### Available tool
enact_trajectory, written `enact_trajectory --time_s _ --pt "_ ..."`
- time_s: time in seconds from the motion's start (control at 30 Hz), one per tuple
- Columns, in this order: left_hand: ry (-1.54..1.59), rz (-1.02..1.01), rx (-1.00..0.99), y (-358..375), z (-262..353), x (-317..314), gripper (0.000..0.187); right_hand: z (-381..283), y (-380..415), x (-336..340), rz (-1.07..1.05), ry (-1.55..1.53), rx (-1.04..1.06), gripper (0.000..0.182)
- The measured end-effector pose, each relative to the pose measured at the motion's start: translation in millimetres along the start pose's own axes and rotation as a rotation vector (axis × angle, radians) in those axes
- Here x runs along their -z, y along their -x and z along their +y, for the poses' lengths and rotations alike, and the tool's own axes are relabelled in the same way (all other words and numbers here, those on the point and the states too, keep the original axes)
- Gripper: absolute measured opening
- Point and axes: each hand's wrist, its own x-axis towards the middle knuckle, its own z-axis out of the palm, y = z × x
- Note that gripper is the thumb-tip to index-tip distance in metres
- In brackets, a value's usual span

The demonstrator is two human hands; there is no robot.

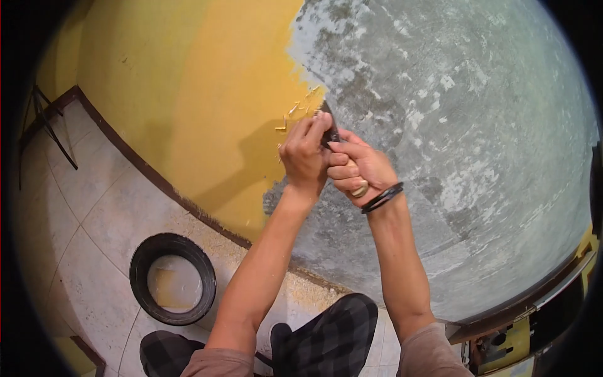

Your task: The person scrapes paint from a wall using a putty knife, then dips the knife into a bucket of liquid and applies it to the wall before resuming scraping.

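Observation:
My right hand (361, 168) is wrapped around the pale handle of a scraper, its rounded end showing below my fingers. The dark blade of the scraper (330, 134) points up at the wall (220, 56), where yellow paint borders bare grey plaster. With bent fingers, my left hand (304, 151) grips the blade near its tip. Loose curled flakes of paint (292, 113) stick out just above and left of that hand. The blade's edge is partly hidden by my fingers.
A black bucket (139, 295) with cloudy liquid stands on the tiled floor at lower left. Paint crumbs (308, 292) lie along the brown skirting (157, 179). A thin black stand (53, 129) is at far left. Shelving with items (502, 342) sits at lower right.

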Motion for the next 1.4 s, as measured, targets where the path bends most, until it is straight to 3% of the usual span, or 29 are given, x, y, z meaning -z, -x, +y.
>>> enact_trajectory --time_s 0.03,0.13,0.2,0.27,0.33,0.53,0.73,0.8,0.87,1.0,1.07,1.1,1.2,1.23,1.27,1.4 --pt "0.011 -0.101 0.038 2.4 7.8 4.3 0.021 1.8 7.3 5.9 0.007 -0.016 0.010 0.027" --pt "-0.070 0.008 0.011 2.6 -2.1 -6.4 0.016 -2.6 -13.5 2.3 -0.058 -0.025 -0.004 0.025" --pt "-0.096 -0.041 -0.013 -5.1 -11.0 3.0 0.011 -6.7 -25.3 0.8 -0.137 -0.035 -0.061 0.025" --pt "-0.090 -0.073 0.098 -13.0 -12.7 8.7 0.011 -3.5 -23.6 -8.1 -0.069 -0.004 -0.020 0.025" --pt "-0.036 -0.068 0.064 -3.4 -5.5 10.8 0.010 7.9 -11.5 -8.2 0.050 0.024 0.055 0.024" --pt "-0.004 -0.076 0.041 4.6 -10.2 1.3 0.035 4.4 -4.1 -3.7 0.059 0.072 0.023 0.024" --pt "0.020 -0.065 0.058 6.5 -5.8 -5.8 0.037 2.7 4.9 4.4 0.069 0.035 0.032 0.023" --pt "-0.025 0.001 -0.012 2.0 -7.0 -5.4 0.016 3.4 -8.8 9.4 -0.027 -0.001 0.014 0.020" --pt "-0.008 -0.050 0.064 5.6 2.7 1.8 0.015 4.4 -7.2 3.5 -0.001 -0.014 0.003 0.020" --pt "0.028 -0.042 0.090 6.7 -8.0 -2.7 0.034 2.2 -2.7 4.3 0.067 0.047 0.012 0.020" --pt "-0.096 -0.052 -0.007 -0.3 -16.3 1.2 0.040 3.0 -17.5 3.2 0.013 -0.047 -0.031 0.021" --pt "-0.058 -0.070 0.072 -4.6 -19.6 5.9 0.038 4.3 -20.6 -8.3 0.025 -0.007 -0.011 0.022" --pt "-0.024 -0.116 0.051 -1.8 -9.9 14.6 0.036 11.5 -14.5 -8.2 0.027 0.013 0.003 0.024" --pt "0.034 -0.045 -0.032 2.1 -9.2 7.0 0.029 12.2 -7.1 -3.0 0.027 0.006 0.018 0.025" --pt "-0.018 -0.059 0.029 9.6 -7.9 2.8 0.015 10.8 -3.0 1.2 0.028 0.003 0.028 0.025" --pt "-0.060 -0.002 -0.006 5.3 -13.8 -1.6 0.013 6.1 -10.1 -4.6 0.048 0.032 0.024 0.022"
